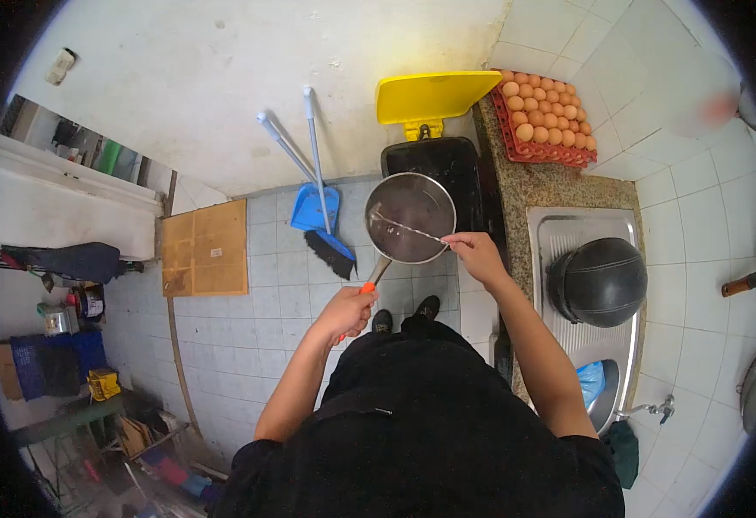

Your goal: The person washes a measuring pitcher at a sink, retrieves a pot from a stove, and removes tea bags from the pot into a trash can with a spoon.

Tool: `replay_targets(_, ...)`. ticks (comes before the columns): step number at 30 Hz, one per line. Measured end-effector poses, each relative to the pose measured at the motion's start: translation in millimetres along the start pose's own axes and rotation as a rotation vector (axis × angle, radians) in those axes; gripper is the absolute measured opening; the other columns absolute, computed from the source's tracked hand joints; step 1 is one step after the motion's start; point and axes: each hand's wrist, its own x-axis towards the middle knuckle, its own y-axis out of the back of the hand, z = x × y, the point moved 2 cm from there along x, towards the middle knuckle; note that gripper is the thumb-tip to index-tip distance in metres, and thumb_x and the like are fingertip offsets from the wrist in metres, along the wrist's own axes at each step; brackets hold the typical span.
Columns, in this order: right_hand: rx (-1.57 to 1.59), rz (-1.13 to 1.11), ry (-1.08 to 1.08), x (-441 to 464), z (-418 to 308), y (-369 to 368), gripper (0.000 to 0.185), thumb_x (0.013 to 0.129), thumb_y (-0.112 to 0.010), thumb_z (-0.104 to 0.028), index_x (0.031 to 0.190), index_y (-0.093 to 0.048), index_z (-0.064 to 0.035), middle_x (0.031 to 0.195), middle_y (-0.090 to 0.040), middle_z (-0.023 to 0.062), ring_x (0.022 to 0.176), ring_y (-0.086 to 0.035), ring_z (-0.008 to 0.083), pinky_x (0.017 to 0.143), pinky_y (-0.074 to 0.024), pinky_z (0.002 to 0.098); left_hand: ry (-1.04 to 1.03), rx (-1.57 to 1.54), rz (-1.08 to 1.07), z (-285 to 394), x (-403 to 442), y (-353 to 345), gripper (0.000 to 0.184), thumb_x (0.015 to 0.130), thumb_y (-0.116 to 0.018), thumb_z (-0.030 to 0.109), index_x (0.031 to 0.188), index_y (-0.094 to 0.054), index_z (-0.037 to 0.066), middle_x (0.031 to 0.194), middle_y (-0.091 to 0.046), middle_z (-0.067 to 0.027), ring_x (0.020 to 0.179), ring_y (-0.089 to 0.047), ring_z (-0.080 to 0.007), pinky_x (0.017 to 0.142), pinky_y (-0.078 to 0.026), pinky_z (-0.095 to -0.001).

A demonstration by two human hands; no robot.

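Note:
A metal pot (411, 207) is held up by its orange handle in my left hand (348, 312), whose fingers are wrapped round the grip. Dark liquid shows inside the pot. Pinched in my right hand (476, 255) is a thin twisted metal spoon (412, 230), which reaches over the pot's rim with its far end in the liquid. Behind and partly under the pot stands a black bin (434, 155) with its yellow lid (434, 95) raised.
Eggs (546, 110) sit in red trays on the granite counter (512, 194) at the right. A black helmet (601, 282) rests on the steel drainboard beside the sink. A blue dustpan (309, 207) and a broom (330, 250) stand by the wall. Folding racks and clutter fill the lower left.

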Motion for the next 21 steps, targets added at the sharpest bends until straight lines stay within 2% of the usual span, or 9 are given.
replay_targets(2, 0.115, -0.032, -0.061, 3.5, 5.3, -1.5, 0.026, 0.089, -0.060, -0.025, 0.105, -0.076, -0.0118, 0.099, -0.074, 0.0123, 0.094, -0.070, 0.0264, 0.084, -0.0517, 0.0344, 0.000, -0.002, -0.008, -1.5, 1.5, 1.3, 0.027, 0.097, -0.057, 0.028, 0.078, -0.044, 0.013, 0.057, -0.037, 0.0065, 0.040, -0.031, -0.0054, 0.036, -0.019, -0.0248)
replay_targets(5, 0.140, 0.018, -0.029, 3.6, 1.6, -0.4, 0.027, 0.088, -0.060, -0.025, 0.104, -0.076, -0.0112, 0.098, -0.074, 0.0140, 0.095, -0.070, 0.0278, 0.083, -0.0525, 0.0355, 0.028, -0.022, 0.024, -0.1, 1.6, -0.8, 0.024, 0.098, -0.057, 0.026, 0.081, -0.044, 0.014, 0.056, -0.035, 0.0079, 0.038, -0.028, -0.0041, 0.034, -0.015, -0.0253)
replay_targets(11, -0.399, 0.227, 0.049, -15.2, -41.5, 21.4, 0.028, 0.088, -0.054, -0.023, 0.101, -0.077, -0.0139, 0.102, -0.072, 0.0151, 0.098, -0.068, 0.0343, 0.087, -0.0534, 0.0438, 0.020, 0.013, 0.030, 1.5, 1.1, -2.7, 0.026, 0.098, -0.057, 0.027, 0.079, -0.044, 0.014, 0.055, -0.034, 0.0075, 0.038, -0.028, -0.0051, 0.034, -0.016, -0.0264)
replay_targets(17, -0.372, 0.055, 0.064, 1.0, -32.7, -0.2, 0.029, 0.089, -0.053, -0.027, 0.102, -0.077, -0.0158, 0.102, -0.072, 0.0131, 0.096, -0.068, 0.0357, 0.088, -0.0528, 0.0449, 0.017, 0.036, 0.020, 5.8, -5.0, -8.2, 0.030, 0.098, -0.056, 0.027, 0.074, -0.043, 0.015, 0.055, -0.034, 0.0075, 0.039, -0.028, -0.0056, 0.035, -0.017, -0.0269)
replay_targets(21, -0.249, 0.082, 0.067, 1.9, -24.3, -2.6, 0.028, 0.088, -0.055, -0.028, 0.101, -0.077, -0.0155, 0.103, -0.072, 0.0123, 0.096, -0.068, 0.0351, 0.087, -0.0527, 0.0442, 0.022, 0.012, -0.001, -1.8, 1.5, -4.4, 0.028, 0.097, -0.057, 0.027, 0.077, -0.044, 0.014, 0.056, -0.035, 0.0071, 0.040, -0.029, -0.0052, 0.035, -0.018, -0.0260)
